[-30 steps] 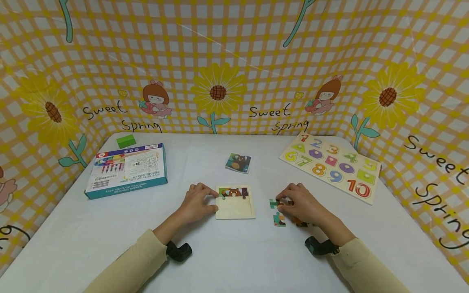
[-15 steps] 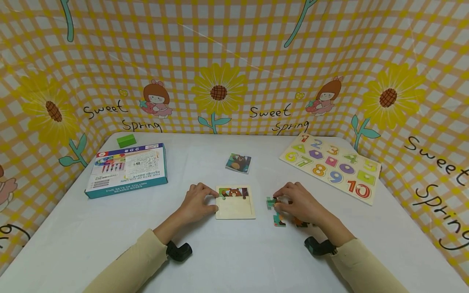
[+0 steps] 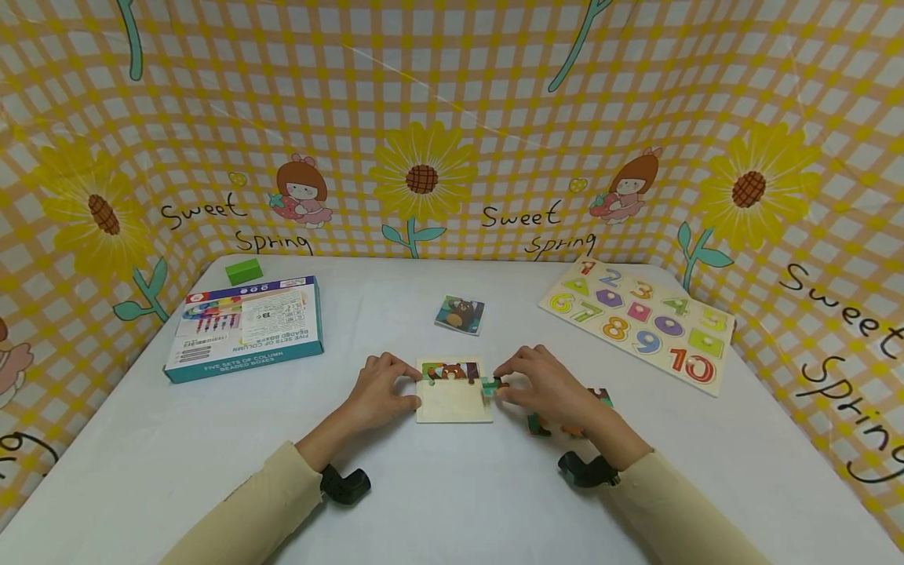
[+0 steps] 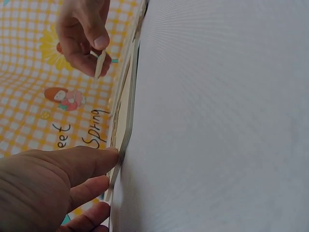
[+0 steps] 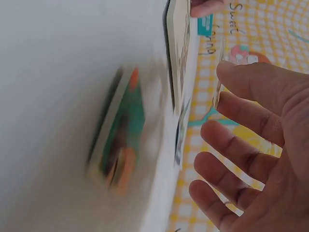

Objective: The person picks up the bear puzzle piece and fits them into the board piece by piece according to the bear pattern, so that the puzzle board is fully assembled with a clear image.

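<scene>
Right hand (image 3: 545,386) with pinched puzzle piece (image 3: 490,387) near puzzle tray (image 3: 452,402)

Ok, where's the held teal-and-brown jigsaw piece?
Head view: the teal-and-brown jigsaw piece is pinched in the right hand, at the right edge of the square pale wooden tray.

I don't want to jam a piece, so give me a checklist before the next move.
1. Tray steadied: ok, the left hand touches its left edge.
2. Puzzle piece held: ok, pinched by the thumb and a finger of the right hand.
3. Room in the tray: ok, bare below the bear-face row.
4. Piece seated: not ok, held up off the tray near its right side.
5. Piece turned to fit: cannot tell, its outline is partly hidden by fingers.
</scene>
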Action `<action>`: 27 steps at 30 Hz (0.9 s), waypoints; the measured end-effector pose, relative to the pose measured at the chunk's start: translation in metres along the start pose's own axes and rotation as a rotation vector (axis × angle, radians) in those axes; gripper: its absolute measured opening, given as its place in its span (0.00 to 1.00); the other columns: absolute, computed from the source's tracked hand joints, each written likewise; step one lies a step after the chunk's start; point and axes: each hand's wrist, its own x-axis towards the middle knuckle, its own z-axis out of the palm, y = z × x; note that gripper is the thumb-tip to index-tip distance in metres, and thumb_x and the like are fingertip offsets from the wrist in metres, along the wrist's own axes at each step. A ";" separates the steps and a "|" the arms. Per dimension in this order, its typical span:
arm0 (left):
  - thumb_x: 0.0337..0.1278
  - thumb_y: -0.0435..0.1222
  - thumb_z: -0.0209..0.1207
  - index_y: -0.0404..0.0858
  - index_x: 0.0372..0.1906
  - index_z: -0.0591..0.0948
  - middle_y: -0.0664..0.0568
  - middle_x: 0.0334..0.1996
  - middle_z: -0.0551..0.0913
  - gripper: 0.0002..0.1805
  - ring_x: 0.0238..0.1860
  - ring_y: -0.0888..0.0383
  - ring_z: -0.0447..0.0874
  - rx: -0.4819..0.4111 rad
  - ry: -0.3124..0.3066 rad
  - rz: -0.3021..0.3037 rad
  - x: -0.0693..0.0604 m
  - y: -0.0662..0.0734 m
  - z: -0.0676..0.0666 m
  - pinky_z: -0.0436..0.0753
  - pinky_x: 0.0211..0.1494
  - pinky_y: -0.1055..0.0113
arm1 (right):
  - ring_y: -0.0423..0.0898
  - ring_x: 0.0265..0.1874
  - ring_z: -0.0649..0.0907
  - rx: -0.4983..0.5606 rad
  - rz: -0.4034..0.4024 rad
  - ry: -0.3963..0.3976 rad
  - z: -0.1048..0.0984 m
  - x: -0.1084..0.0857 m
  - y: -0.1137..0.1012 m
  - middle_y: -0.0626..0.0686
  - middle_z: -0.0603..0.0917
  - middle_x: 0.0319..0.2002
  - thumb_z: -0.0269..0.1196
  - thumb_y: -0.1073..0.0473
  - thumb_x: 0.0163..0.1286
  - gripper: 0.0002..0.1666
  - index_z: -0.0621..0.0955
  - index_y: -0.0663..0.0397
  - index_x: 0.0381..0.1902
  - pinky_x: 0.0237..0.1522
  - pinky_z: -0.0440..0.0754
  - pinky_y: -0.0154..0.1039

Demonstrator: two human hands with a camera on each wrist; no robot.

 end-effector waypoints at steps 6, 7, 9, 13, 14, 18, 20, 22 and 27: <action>0.44 0.37 0.69 0.42 0.42 0.83 0.47 0.45 0.76 0.16 0.50 0.50 0.66 0.003 0.002 -0.001 0.000 0.000 0.000 0.66 0.54 0.54 | 0.47 0.45 0.72 -0.007 -0.009 -0.003 0.008 0.011 -0.014 0.50 0.80 0.44 0.67 0.51 0.58 0.16 0.84 0.47 0.45 0.46 0.71 0.44; 0.44 0.37 0.69 0.42 0.42 0.83 0.47 0.45 0.76 0.16 0.50 0.50 0.66 0.004 0.003 -0.001 0.000 0.000 0.000 0.66 0.54 0.54 | 0.47 0.45 0.72 -0.007 -0.015 -0.003 0.009 0.013 -0.017 0.50 0.80 0.44 0.68 0.51 0.58 0.16 0.84 0.47 0.44 0.46 0.71 0.43; 0.44 0.37 0.69 0.42 0.42 0.83 0.47 0.45 0.76 0.16 0.50 0.50 0.66 0.006 0.004 -0.002 0.000 0.000 0.000 0.66 0.54 0.54 | 0.47 0.44 0.72 -0.010 -0.032 -0.002 0.012 0.016 -0.021 0.50 0.80 0.43 0.68 0.51 0.58 0.16 0.85 0.47 0.44 0.45 0.70 0.44; 0.44 0.37 0.69 0.43 0.42 0.83 0.47 0.45 0.76 0.16 0.50 0.50 0.66 0.004 0.007 -0.001 0.000 0.000 0.000 0.66 0.54 0.54 | 0.46 0.42 0.72 -0.030 -0.081 0.002 0.017 0.024 -0.028 0.49 0.81 0.41 0.69 0.51 0.57 0.16 0.85 0.47 0.43 0.45 0.69 0.43; 0.44 0.38 0.69 0.43 0.42 0.83 0.47 0.45 0.76 0.16 0.50 0.50 0.66 0.004 0.007 0.001 0.000 -0.001 0.000 0.66 0.54 0.54 | 0.46 0.41 0.72 -0.037 -0.097 0.002 0.018 0.027 -0.030 0.49 0.81 0.41 0.69 0.51 0.57 0.16 0.85 0.48 0.43 0.45 0.69 0.42; 0.44 0.38 0.69 0.43 0.42 0.83 0.48 0.45 0.76 0.15 0.50 0.49 0.66 0.004 0.009 0.010 0.000 -0.002 0.000 0.65 0.54 0.53 | 0.45 0.39 0.72 -0.054 -0.142 0.005 0.023 0.034 -0.036 0.49 0.82 0.39 0.69 0.52 0.57 0.15 0.85 0.49 0.42 0.43 0.68 0.41; 0.44 0.38 0.69 0.43 0.42 0.83 0.48 0.45 0.76 0.15 0.50 0.49 0.66 0.005 0.009 0.013 0.001 -0.002 0.000 0.66 0.54 0.52 | 0.45 0.38 0.71 -0.052 -0.145 -0.002 0.026 0.037 -0.038 0.49 0.81 0.39 0.69 0.52 0.57 0.15 0.85 0.49 0.42 0.42 0.67 0.40; 0.45 0.38 0.69 0.43 0.42 0.83 0.48 0.45 0.76 0.15 0.51 0.49 0.66 0.008 0.008 0.015 0.000 -0.002 0.000 0.66 0.54 0.52 | 0.44 0.38 0.71 -0.053 -0.141 -0.007 0.029 0.039 -0.041 0.49 0.81 0.39 0.68 0.52 0.57 0.15 0.85 0.48 0.43 0.42 0.67 0.40; 0.45 0.38 0.69 0.44 0.42 0.83 0.48 0.44 0.75 0.15 0.51 0.49 0.66 0.006 0.006 0.009 -0.001 -0.001 0.000 0.66 0.54 0.52 | 0.44 0.38 0.71 -0.067 -0.150 -0.019 0.034 0.045 -0.044 0.48 0.81 0.39 0.68 0.51 0.57 0.15 0.85 0.47 0.42 0.42 0.67 0.40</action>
